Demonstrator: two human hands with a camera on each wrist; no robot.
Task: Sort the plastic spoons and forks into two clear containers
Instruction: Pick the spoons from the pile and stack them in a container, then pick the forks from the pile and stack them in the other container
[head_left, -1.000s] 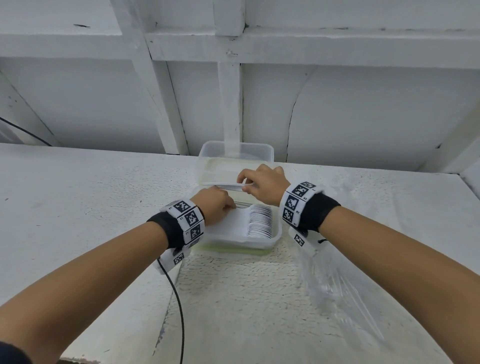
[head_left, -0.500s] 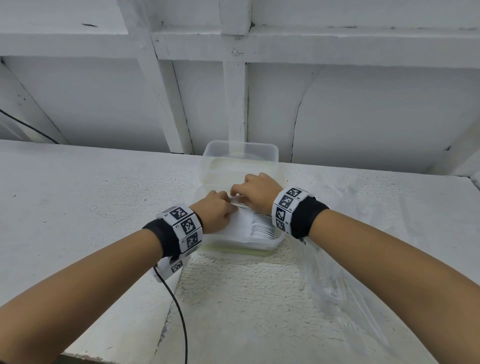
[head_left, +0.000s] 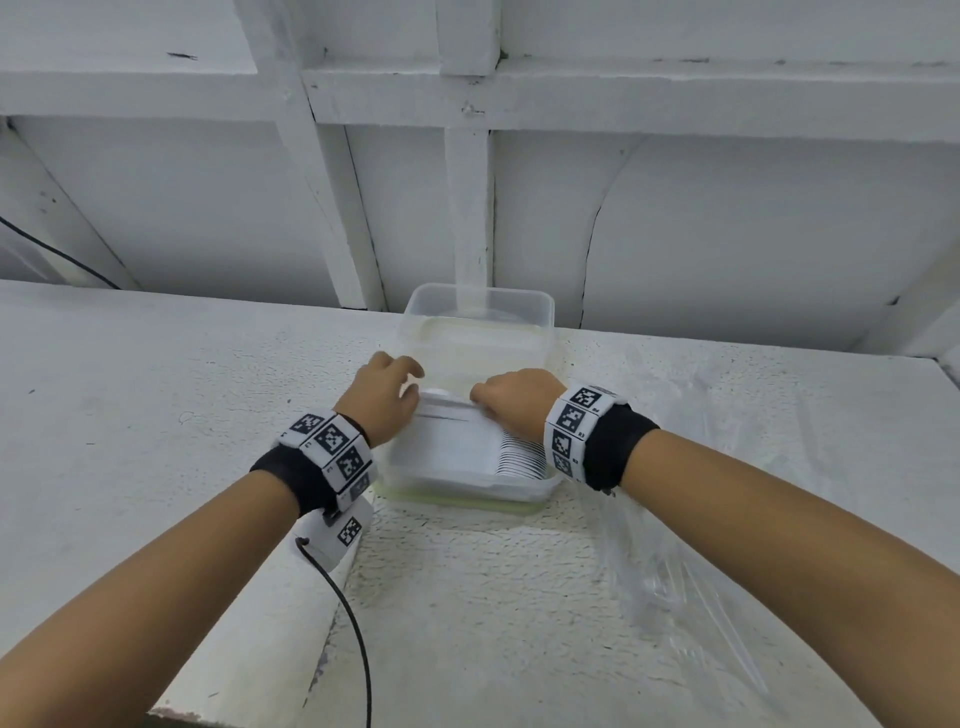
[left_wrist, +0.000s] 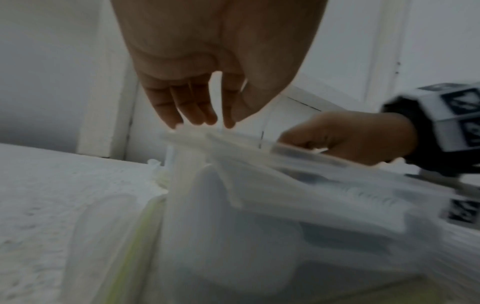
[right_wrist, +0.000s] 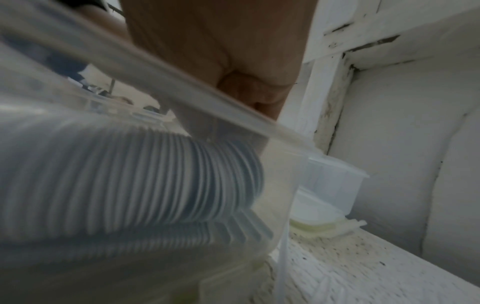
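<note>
A row of stacked white plastic spoons (head_left: 519, 457) lies in the near clear container (head_left: 467, 491), bowls to the right, as the right wrist view shows (right_wrist: 155, 174). My right hand (head_left: 514, 402) is curled over the stack's far side, fingers reaching into the container (right_wrist: 233, 61). My left hand (head_left: 387, 395) is at the far left corner, fingers straight, and its fingertips (left_wrist: 179, 123) touch the spoons' handle ends. The second clear container (head_left: 478, 312) stands just behind, with no cutlery visible in it. No forks can be made out.
A crumpled clear plastic bag (head_left: 701, 571) lies on the white table to the right, under my right forearm. A black cable (head_left: 353, 623) hangs from my left wrist over the table's front edge. A white wall with beams rises just behind the containers.
The spoons my right hand held above the near container have gone down into it. My left hand has moved to the far left corner and uncurled its fingers.
</note>
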